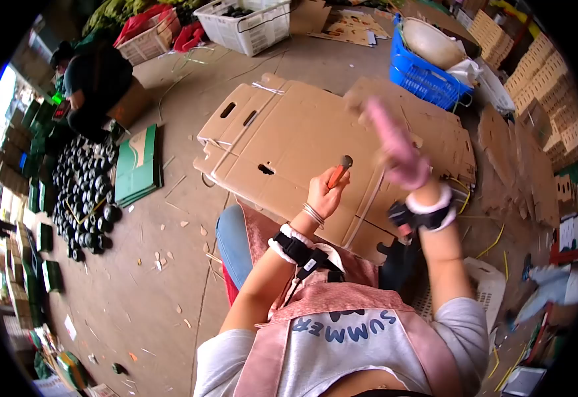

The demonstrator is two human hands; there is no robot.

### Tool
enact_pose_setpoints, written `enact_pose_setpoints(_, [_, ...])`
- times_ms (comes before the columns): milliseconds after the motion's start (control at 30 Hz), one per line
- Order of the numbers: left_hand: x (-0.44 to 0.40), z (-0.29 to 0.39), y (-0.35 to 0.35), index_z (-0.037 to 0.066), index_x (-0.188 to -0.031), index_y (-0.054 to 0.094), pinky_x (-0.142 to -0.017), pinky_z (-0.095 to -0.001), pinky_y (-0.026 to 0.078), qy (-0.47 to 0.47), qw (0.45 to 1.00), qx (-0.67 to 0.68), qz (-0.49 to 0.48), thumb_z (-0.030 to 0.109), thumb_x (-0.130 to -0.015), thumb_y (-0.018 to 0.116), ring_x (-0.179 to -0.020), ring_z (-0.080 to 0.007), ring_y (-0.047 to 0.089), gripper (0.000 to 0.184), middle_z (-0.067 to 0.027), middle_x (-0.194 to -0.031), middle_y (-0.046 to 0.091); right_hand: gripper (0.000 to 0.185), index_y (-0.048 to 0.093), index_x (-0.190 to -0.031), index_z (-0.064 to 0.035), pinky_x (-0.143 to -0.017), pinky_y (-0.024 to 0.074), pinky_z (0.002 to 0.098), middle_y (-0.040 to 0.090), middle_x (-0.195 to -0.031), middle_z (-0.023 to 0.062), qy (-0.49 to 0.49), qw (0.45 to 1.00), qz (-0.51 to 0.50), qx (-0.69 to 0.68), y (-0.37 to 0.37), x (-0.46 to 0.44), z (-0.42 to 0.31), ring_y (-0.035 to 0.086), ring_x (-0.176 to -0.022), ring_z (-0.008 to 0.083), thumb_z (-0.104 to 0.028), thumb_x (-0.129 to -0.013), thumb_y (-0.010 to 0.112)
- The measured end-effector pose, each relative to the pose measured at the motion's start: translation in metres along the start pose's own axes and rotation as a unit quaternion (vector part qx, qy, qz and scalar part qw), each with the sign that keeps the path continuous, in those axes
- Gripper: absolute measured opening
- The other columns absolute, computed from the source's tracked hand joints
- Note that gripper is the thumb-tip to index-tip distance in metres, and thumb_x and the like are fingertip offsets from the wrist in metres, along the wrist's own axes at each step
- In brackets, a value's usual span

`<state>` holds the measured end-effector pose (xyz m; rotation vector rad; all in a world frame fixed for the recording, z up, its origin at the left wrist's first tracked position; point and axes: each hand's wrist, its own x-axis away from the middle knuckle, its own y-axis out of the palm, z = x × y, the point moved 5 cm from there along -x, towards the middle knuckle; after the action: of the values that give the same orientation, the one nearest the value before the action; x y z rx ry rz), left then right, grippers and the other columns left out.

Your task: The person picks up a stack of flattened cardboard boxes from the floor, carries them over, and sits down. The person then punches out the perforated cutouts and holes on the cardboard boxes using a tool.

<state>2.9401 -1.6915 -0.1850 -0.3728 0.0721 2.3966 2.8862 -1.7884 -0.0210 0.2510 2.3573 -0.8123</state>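
Observation:
My left hand (326,193), bare, is closed around a tool with an orange handle (335,176) and a dark rounded end. It is held above large flat brown cardboard (302,126) with cut-out slots and string across it. My right hand (401,149) wears a pink glove and is raised over the right part of the cardboard. Motion smears its fingers, so I cannot make out their shape or anything in them. Both wrists carry white and black bands.
Dark round items (84,192) and green flattened boxes (137,165) lie left, near a crouching person (97,83). White (252,30) and blue baskets (421,83) stand at the back. Torn cardboard (521,159) lies right; another person's legs (547,284) show lower right.

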Motion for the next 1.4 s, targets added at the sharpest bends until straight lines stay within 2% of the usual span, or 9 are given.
enact_pose_setpoints(233, [-0.005, -0.012, 0.002, 0.0, -0.06, 0.046, -0.043, -0.0274, 0.033, -0.067, 0.998, 0.013, -0.011, 0.025, -0.084, 0.054, -0.046, -0.0101, 0.034, 0.036, -0.0036, -0.047, 0.037, 0.057, 0.047, -0.106, -0.0006, -0.084, 0.0353, 0.0343, 0.049, -0.103, 0.0099, -0.069, 0.977, -0.013, 0.203, -0.074, -0.101, -0.132, 0.045, -0.097, 0.0209, -0.053, -0.086, 0.035])
enact_pose_setpoints(467, [-0.005, -0.012, 0.001, 0.0, -0.067, 0.052, -0.046, -0.0276, 0.036, -0.035, 0.999, 0.008, -0.013, 0.019, -0.08, 0.057, -0.049, -0.0092, 0.039, 0.024, -0.0061, -0.049, 0.042, 0.046, 0.052, -0.09, -0.008, -0.076, 0.0364, 0.0357, 0.048, -0.084, 0.0084, -0.026, 0.944, -0.163, 0.285, 0.025, -0.101, -0.088, 0.044, -0.084, 0.0217, -0.05, -0.087, 0.034])
enact_pose_setpoints(567, [-0.006, -0.025, 0.006, 0.006, -0.061, 0.048, -0.041, -0.0223, 0.024, 0.014, 0.997, 0.079, -0.011, 0.012, -0.084, 0.055, -0.048, -0.0024, 0.032, 0.024, 0.0083, -0.053, 0.037, 0.039, 0.054, -0.092, -0.0084, -0.071, 0.0409, 0.0362, 0.05, -0.08, 0.0094, -0.046, 0.905, -0.162, 0.391, 0.066, -0.059, -0.034, 0.048, -0.08, 0.0239, -0.044, -0.086, 0.041])
enact_pose_setpoints(600, [-0.007, -0.024, 0.004, 0.002, -0.073, 0.056, -0.046, -0.0202, 0.033, -0.008, 0.997, 0.057, -0.044, 0.008, -0.082, 0.055, -0.054, -0.004, 0.044, 0.011, 0.0053, -0.061, 0.049, 0.041, 0.055, -0.097, -0.0068, -0.082, 0.0405, 0.0389, 0.054, -0.093, 0.0128, 0.073, 0.884, -0.297, 0.355, 0.071, -0.048, -0.014, 0.048, -0.095, 0.0288, -0.044, -0.083, 0.044])
enact_pose_setpoints(767, [-0.028, 0.072, -0.009, -0.002, -0.093, 0.057, -0.067, -0.0241, 0.047, 0.077, 0.984, 0.159, -0.034, 0.006, -0.078, 0.058, -0.076, -0.0126, 0.058, 0.017, -0.0059, -0.082, 0.06, 0.036, 0.056, -0.098, -0.0117, -0.082, 0.0407, 0.0415, 0.054, -0.095, 0.0135, 0.122, 0.903, -0.276, 0.304, 0.067, -0.054, -0.001, 0.048, -0.096, 0.0318, -0.042, -0.08, 0.048])
enact_pose_setpoints(800, [-0.035, 0.076, -0.017, -0.001, -0.11, 0.049, -0.069, -0.0287, 0.049, 0.134, 0.985, -0.023, -0.107, 0.012, -0.08, 0.057, -0.091, -0.0178, 0.056, 0.034, -0.0114, -0.101, 0.056, 0.037, 0.056, -0.098, -0.0116, -0.081, 0.0416, 0.041, 0.055, -0.095, 0.0137, 0.165, 0.888, -0.306, 0.3, 0.069, -0.055, -0.002, 0.05, -0.095, 0.0317, -0.043, -0.079, 0.049])
enact_pose_setpoints(933, [-0.038, 0.041, 0.003, 0.007, -0.125, 0.036, -0.095, -0.0301, 0.031, -0.074, 0.977, 0.11, -0.166, 0.012, -0.083, 0.051, -0.115, -0.0186, 0.038, 0.045, -0.0103, -0.124, 0.039, 0.04, 0.058, -0.096, -0.0102, -0.075, 0.0446, 0.04, 0.06, -0.09, 0.0141, 0.266, 0.855, -0.351, 0.274, 0.066, -0.055, -0.008, 0.057, -0.087, 0.0314, -0.045, -0.077, 0.05])
enact_pose_setpoints(1267, [-0.033, 0.031, 0.013, 0.007, -0.095, 0.044, -0.072, -0.028, 0.037, -0.073, 0.955, 0.225, -0.181, 0.01, -0.079, 0.054, -0.084, -0.0161, 0.043, 0.019, -0.0062, -0.092, 0.046, 0.029, 0.062, -0.075, -0.0062, -0.068, 0.0467, 0.0409, 0.061, -0.076, 0.0147, 0.252, 0.874, -0.321, 0.265, 0.061, -0.043, 0.002, 0.059, -0.074, 0.0337, -0.032, -0.077, 0.051])
enact_pose_setpoints(1400, [-0.045, 0.068, -0.005, 0.006, -0.078, 0.049, -0.059, -0.0271, 0.039, 0.12, 0.985, 0.022, -0.123, 0.009, -0.077, 0.055, -0.065, -0.0149, 0.047, 0.006, -0.0043, -0.074, 0.05, 0.041, 0.057, -0.09, -0.0032, -0.072, 0.0462, 0.0352, 0.059, -0.083, 0.0134, 0.173, 0.957, -0.184, 0.143, 0.05, -0.037, -0.007, 0.058, -0.081, 0.0255, -0.043, -0.078, 0.053])
